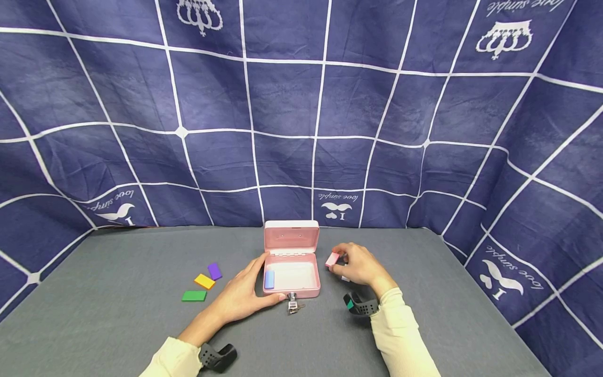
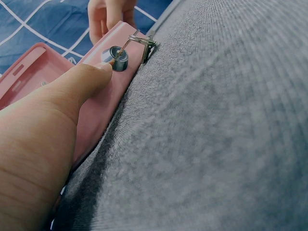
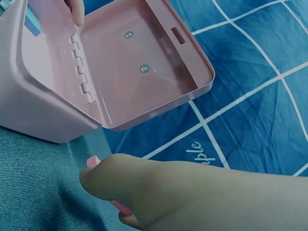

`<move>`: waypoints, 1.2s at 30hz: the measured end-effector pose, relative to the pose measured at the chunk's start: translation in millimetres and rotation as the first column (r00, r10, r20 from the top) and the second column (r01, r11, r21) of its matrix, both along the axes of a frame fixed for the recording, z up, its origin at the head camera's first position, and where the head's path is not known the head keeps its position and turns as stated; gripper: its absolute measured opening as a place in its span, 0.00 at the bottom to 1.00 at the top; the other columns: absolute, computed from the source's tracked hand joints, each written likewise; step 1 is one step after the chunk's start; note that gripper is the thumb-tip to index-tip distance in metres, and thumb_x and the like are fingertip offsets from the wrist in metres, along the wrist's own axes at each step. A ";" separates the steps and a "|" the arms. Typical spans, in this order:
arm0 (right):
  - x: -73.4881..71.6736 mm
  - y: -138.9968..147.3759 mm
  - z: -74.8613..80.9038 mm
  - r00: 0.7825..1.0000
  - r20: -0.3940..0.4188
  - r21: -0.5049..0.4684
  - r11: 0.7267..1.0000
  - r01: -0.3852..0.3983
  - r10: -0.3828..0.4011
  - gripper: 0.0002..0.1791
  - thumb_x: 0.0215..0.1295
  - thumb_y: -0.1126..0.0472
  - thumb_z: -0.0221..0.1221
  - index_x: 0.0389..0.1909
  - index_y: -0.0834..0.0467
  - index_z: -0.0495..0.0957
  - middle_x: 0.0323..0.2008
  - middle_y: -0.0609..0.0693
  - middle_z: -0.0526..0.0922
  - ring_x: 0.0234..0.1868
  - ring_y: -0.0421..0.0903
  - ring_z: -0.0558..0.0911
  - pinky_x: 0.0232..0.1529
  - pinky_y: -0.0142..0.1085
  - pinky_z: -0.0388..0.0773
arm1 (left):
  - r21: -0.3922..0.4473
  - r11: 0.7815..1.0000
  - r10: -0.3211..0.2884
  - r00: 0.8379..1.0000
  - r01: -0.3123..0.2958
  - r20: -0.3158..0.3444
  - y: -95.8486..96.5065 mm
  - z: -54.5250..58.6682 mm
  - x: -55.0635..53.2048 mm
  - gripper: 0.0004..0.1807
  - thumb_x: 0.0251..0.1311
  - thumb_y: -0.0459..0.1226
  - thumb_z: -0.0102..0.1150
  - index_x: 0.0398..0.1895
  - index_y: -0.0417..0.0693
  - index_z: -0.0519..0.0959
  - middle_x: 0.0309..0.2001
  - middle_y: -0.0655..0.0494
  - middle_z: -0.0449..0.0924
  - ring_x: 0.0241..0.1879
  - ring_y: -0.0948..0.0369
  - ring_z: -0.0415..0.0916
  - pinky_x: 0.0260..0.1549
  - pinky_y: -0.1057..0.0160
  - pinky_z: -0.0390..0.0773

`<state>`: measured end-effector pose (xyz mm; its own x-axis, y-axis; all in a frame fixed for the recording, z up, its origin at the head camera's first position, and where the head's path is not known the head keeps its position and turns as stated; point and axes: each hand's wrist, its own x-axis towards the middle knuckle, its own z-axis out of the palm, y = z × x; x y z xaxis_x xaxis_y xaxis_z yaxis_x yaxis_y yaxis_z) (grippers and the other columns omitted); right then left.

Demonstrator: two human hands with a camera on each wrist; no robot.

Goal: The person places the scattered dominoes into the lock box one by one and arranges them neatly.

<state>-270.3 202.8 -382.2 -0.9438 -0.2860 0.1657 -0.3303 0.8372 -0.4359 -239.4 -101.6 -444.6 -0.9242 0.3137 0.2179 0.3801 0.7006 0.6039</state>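
A pink metal cash box point(image 1: 315, 293) stands with its lid point(image 1: 291, 238) raised, and a blue block point(image 1: 269, 279) lies inside at the left. My left hand point(image 1: 242, 293) grips the box's left side, thumb along the front beside the lock point(image 2: 118, 57), a finger at the rear corner near the hinges. Keys on a ring point(image 1: 294, 307) hang from that lock. To the right of the box my right hand point(image 1: 360, 264) pinches a pink block point(image 1: 332, 259) between thumb and fingers, apart from the box. Something small and white point(image 1: 346, 278) shows partly beneath this hand.
Left of the box lie a purple block point(image 1: 214, 270), a yellow-orange block point(image 1: 204, 281) and a green block point(image 1: 194, 296) on the grey cloth-covered table point(image 1: 118, 314). A blue checked curtain point(image 1: 282, 104) hangs behind the table's far edge.
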 end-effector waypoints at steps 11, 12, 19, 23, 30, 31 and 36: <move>1.6 -3.0 1.0 1.000 0.004 -0.017 1.000 -0.009 0.009 0.23 0.54 0.55 0.68 0.49 0.61 0.82 0.39 0.52 0.84 0.38 0.48 0.80 0.39 0.38 0.74 | 0.003 1.000 -0.003 1.000 0.002 0.010 -0.2 1.0 0.2 0.60 0.43 0.70 0.65 0.77 0.61 0.52 0.72 0.51 0.63 0.67 0.47 0.68 0.58 0.40 0.72; 1.7 -3.1 1.0 1.000 0.003 -0.016 1.000 -0.013 0.013 0.22 0.54 0.55 0.68 0.49 0.61 0.82 0.39 0.53 0.84 0.38 0.48 0.80 0.39 0.38 0.74 | 0.004 1.000 -0.002 1.000 0.002 0.010 -0.2 1.1 0.4 0.60 0.43 0.70 0.66 0.77 0.61 0.52 0.72 0.51 0.63 0.67 0.46 0.68 0.58 0.40 0.72; 2.6 -5.0 0.3 1.000 -0.005 -0.018 1.000 -0.018 0.018 0.22 0.54 0.55 0.68 0.49 0.61 0.82 0.39 0.53 0.84 0.38 0.49 0.81 0.40 0.39 0.75 | 0.001 1.000 0.000 1.000 0.000 0.001 0.4 1.5 1.2 0.59 0.44 0.69 0.67 0.77 0.60 0.53 0.72 0.51 0.64 0.66 0.46 0.69 0.57 0.40 0.72; 2.9 -6.4 -0.4 1.000 -0.001 -0.015 1.000 -0.014 0.014 0.22 0.54 0.55 0.68 0.49 0.60 0.82 0.39 0.53 0.84 0.39 0.49 0.81 0.41 0.41 0.76 | -0.004 1.000 0.000 1.000 0.000 0.012 0.4 1.3 0.9 0.59 0.44 0.69 0.66 0.77 0.60 0.52 0.72 0.50 0.63 0.66 0.45 0.68 0.57 0.39 0.72; 1.5 -7.5 -2.5 1.000 -0.003 -0.011 0.999 -0.030 0.030 0.21 0.54 0.55 0.68 0.49 0.60 0.82 0.38 0.53 0.84 0.39 0.48 0.81 0.42 0.40 0.76 | -0.012 1.000 0.002 1.000 -0.002 0.015 0.6 1.0 0.2 0.59 0.44 0.70 0.65 0.77 0.59 0.52 0.72 0.49 0.64 0.66 0.45 0.69 0.57 0.40 0.72; 1.2 -7.5 -2.5 1.000 -0.003 -0.011 0.999 -0.031 0.031 0.21 0.54 0.56 0.68 0.49 0.60 0.82 0.39 0.53 0.84 0.39 0.49 0.81 0.42 0.40 0.76 | -0.012 1.000 0.001 1.000 -0.001 0.009 0.9 0.8 -0.1 0.59 0.45 0.70 0.65 0.77 0.58 0.52 0.72 0.49 0.64 0.66 0.45 0.69 0.56 0.39 0.73; 1.2 -7.8 -2.3 1.000 -0.003 -0.006 0.999 -0.031 0.031 0.21 0.55 0.55 0.68 0.49 0.60 0.82 0.39 0.53 0.84 0.39 0.48 0.81 0.42 0.40 0.76 | -0.015 1.000 0.005 1.000 -0.005 0.006 1.5 1.0 -0.7 0.59 0.44 0.70 0.65 0.77 0.59 0.53 0.72 0.50 0.64 0.65 0.45 0.70 0.56 0.40 0.73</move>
